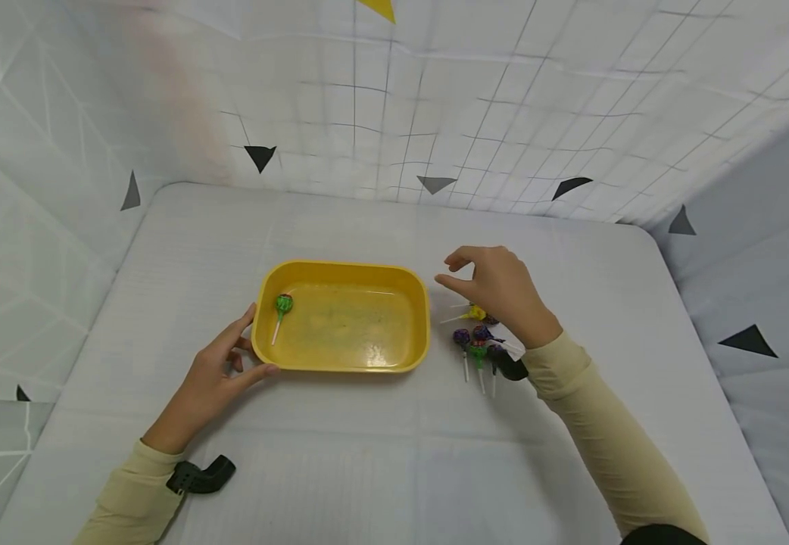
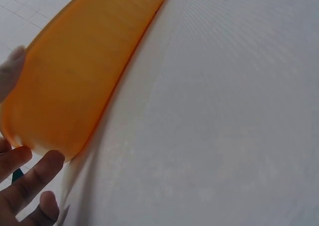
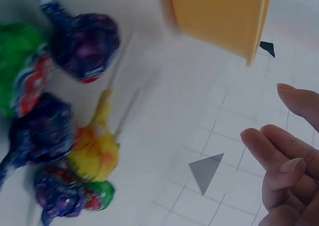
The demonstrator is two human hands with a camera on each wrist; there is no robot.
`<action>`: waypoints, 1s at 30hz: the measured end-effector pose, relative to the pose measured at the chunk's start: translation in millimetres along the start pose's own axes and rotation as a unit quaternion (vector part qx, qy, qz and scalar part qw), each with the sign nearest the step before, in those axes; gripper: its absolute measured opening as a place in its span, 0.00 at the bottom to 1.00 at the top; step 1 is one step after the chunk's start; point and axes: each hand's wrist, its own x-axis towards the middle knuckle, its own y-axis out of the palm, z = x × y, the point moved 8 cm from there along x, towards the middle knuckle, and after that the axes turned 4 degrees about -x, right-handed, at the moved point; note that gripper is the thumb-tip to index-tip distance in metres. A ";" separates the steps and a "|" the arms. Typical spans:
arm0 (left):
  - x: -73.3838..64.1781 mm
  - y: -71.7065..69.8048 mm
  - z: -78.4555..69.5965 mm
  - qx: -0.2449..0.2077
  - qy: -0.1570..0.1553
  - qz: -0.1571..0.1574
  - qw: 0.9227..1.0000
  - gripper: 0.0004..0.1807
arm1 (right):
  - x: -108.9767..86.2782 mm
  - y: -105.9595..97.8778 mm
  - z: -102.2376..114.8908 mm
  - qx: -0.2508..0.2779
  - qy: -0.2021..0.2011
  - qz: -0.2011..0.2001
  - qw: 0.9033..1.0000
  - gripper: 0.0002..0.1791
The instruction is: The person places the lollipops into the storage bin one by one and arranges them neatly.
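A yellow rectangular tray (image 1: pixel 347 322) lies on the table, with one green-wrapped lollipop (image 1: pixel 284 304) inside near its left end. My left hand (image 1: pixel 207 382) holds the tray's near left corner, thumb on the front side and fingers at the left end. In the left wrist view its fingers (image 2: pixel 42 173) touch the tray wall (image 2: pixel 75 76). Right of the tray, my right hand (image 1: pixel 500 284) hovers with thumb and forefinger apart and nothing between them. Beneath and nearer lie several lollipops: a yellow one (image 3: pixel 94 153), purple ones (image 3: pixel 84 46) and green ones (image 3: pixel 20 69).
The white-covered table (image 1: pixel 340 439) meets a white gridded cloth backdrop (image 1: pixel 394 129) at the back. Grey-white cloth (image 1: pixel 762 288) hangs along the right side, and patterned cloth (image 1: pixel 33 227) along the left. Black straps (image 1: pixel 204 475) sit at the wrists.
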 end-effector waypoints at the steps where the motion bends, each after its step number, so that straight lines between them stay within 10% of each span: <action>1: 0.0 0.0 -0.2 0.000 0.001 0.000 1.000 0.55 | -0.9 0.4 -2.8 -0.003 0.002 -0.001 1.000 0.18; 30: -0.1 0.5 0.6 -0.004 0.006 -0.001 1.000 0.55 | -31.4 10.5 -66.7 -0.012 0.073 -0.020 0.997 0.19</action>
